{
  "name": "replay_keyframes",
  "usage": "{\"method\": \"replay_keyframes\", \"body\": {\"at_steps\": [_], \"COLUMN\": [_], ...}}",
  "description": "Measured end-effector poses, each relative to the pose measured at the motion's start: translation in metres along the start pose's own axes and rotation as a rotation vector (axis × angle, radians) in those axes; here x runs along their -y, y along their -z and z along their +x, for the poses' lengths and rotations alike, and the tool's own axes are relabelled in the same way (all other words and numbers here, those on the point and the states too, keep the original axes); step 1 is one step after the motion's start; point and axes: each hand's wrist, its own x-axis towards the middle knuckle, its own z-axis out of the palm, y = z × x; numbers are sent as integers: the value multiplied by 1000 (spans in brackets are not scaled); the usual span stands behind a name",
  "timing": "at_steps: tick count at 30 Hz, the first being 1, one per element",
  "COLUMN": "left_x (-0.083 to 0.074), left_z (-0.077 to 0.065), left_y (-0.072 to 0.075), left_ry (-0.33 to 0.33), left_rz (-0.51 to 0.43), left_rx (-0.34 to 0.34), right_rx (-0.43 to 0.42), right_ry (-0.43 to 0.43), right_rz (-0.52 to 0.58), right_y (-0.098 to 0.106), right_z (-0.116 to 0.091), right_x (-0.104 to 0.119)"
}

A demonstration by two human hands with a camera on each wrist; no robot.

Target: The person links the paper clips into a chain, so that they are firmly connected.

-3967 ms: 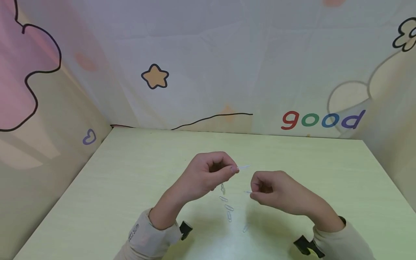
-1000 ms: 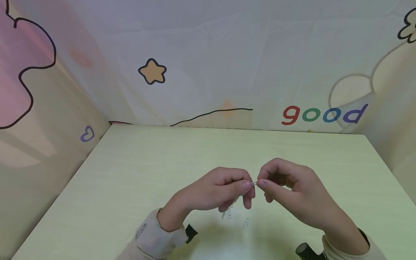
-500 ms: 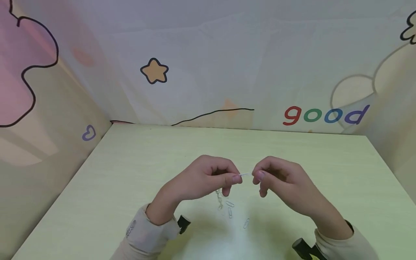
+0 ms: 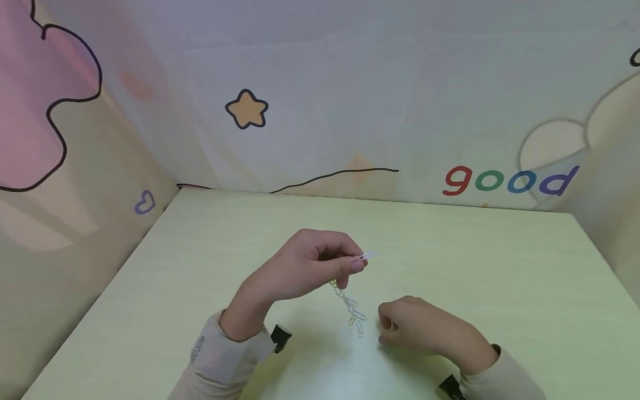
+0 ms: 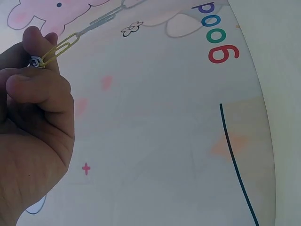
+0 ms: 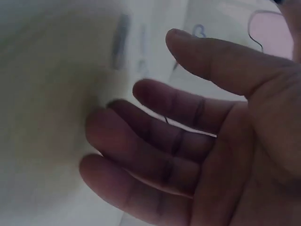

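Between its thumb and index finger my left hand (image 4: 307,264) pinches a pale paper clip (image 4: 370,255) that sticks out to the right. A chain of linked paper clips (image 4: 341,294) hangs below this hand; the left wrist view shows a yellow paper clip (image 5: 61,49) and a grey one (image 5: 98,23) in it. My right hand (image 4: 425,328) is low over the table, thumb and fingers apart and loosely bent, with nothing seen between them. Blurred paper clips (image 6: 121,42) lie beyond its fingertips in the right wrist view.
A loose paper clip (image 4: 360,329) lies on the pale green table (image 4: 225,233), just below the hanging chain's end. Printed cloth walls (image 4: 320,111) enclose the back and sides. Dark wrist cameras (image 4: 281,338) sit at both cuffs.
My right hand has let go of the clip by the left fingertips and moved down to the table. The left hand has risen slightly, still pinching a clip, with the chain hanging.
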Motion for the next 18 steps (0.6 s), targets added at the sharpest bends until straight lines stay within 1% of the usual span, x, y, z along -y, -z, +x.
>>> {"method": "replay_keyframes", "body": {"at_steps": [3,6,9,14,18], "left_x": [0,-2,-3,-4,-4], "left_z": [-1,0,1,1,1], "left_y": [2,2,2,1,0], "left_ry": [-3,7,14,19,17], "left_rz": [12,32,47,47,40], "left_rx": [-6,-7,-7,-4,0], "right_rx": [-37,-72,-96,-113,-98], "right_ry": [-56,-106,-133,-98,-65], "right_rz": [-103,-193,-242,-274,-257], "right_y": [-12,-19,-23,-26,-27], "right_z": [0,-3,-5,-6,-6], "right_x": [5,9,12,13,8]}}
